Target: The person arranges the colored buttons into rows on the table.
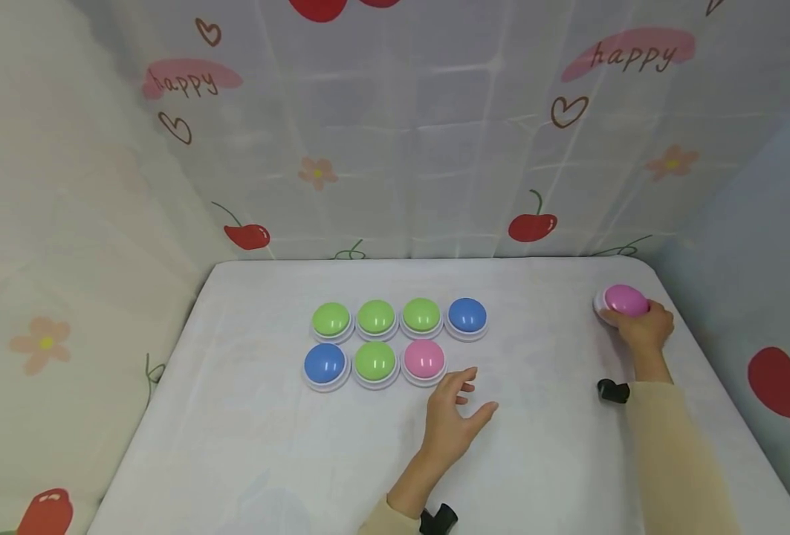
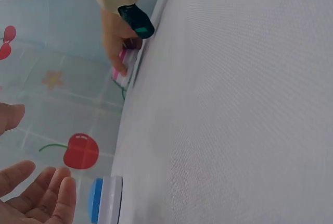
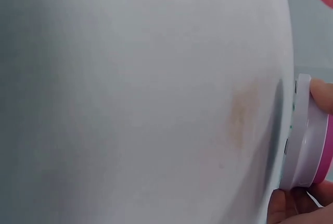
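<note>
My right hand (image 1: 643, 327) grips a magenta-pink push-button buzzer (image 1: 626, 300) by its white base, thumb on one side and fingers on the other, near the table's back right corner. In the right wrist view the base of that buzzer (image 3: 304, 135) is tipped on its side close over the white surface. My left hand (image 1: 453, 416) hovers with thumb and fingers spread, nothing between them. Just beyond its fingertips sits a pink buzzer (image 1: 424, 360), at the right end of the front row beside a green buzzer (image 1: 375, 361) and a blue buzzer (image 1: 324, 363).
Behind them runs a back row: three green buzzers, one of them a green buzzer (image 1: 377, 317) in the middle, then a blue buzzer (image 1: 468, 316) at the right end. The white table (image 1: 234, 416) meets a cherry-printed curtain (image 1: 395, 134) at its back and sides.
</note>
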Available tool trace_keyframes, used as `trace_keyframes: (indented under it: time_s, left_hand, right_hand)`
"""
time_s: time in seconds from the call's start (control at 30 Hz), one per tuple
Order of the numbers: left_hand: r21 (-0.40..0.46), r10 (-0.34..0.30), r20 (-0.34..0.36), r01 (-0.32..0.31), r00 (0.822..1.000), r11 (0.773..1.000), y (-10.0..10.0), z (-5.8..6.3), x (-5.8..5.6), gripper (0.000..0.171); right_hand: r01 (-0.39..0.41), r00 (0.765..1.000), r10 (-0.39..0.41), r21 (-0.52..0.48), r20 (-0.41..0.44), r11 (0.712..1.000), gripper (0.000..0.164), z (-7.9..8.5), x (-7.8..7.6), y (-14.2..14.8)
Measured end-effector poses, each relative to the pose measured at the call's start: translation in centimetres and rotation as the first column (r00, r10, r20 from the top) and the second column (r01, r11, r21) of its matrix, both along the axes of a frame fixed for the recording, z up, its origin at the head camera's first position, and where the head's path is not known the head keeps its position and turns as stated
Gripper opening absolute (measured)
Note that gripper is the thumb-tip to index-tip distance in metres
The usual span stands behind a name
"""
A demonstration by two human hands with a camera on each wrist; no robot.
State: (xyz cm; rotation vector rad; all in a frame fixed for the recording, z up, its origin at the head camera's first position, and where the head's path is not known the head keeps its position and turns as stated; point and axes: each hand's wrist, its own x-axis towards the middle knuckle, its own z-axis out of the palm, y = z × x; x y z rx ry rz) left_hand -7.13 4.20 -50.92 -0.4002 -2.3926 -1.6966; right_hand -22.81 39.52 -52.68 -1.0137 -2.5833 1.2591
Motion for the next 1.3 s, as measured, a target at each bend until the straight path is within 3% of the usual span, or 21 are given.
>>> trace_keyframes:
  time_s: [0.2,0.37,0.63,0.77,0.93,1.13,1.3]
  left_hand:
    - [-0.022,0.036,-0.033,-0.037,0.999,0.999,0.7,-0.4,-1.0,0.045]
    - [-0.02,0.044,-0.007,-0.045,0.999,0.999,1.3,-0.6,-2.1,0.046]
    - [-0.012,0.039,-0.026,-0.039,0.999,0.999,2.2,-0.5,-3.5,0.046]
    - [-0.003,0.027,-0.006,-0.027,1.0,1.0,2.6,-0.4,-3.7,0.047]
    - [0.004,0.037,-0.014,-0.037,0.999,0.999,3.2,-0.4,-3.6,0.046]
    - [0.004,0.048,-0.036,-0.047,0.998,0.999,3.6,-0.6,-3.2,0.046]
    - [-0.013,0.055,-0.041,-0.055,0.998,0.998,3.7,-0.8,-3.0,0.046]
  right_hand:
    - [-0.055,0.998,0.055,-0.007,-0.019,0.998,0.09,0.7,2.1,-1.1]
    - [-0.14,0.989,0.14,0.005,-0.042,0.99,0.089,1.1,4.1,-2.9]
    - [-0.319,0.942,0.319,0.01,-0.102,0.948,0.091,2.4,7.3,-7.1]
    - [-0.409,0.905,0.408,0.015,-0.119,0.912,0.092,3.0,8.7,-9.2]
    - [-0.517,0.841,0.519,0.056,-0.154,0.854,0.09,3.7,9.9,-11.3]
    - [-0.62,0.758,0.622,0.078,-0.194,0.781,0.085,3.8,10.6,-12.9]
    - [-0.67,0.71,0.672,0.09,-0.211,0.737,0.083,3.6,10.8,-13.8]
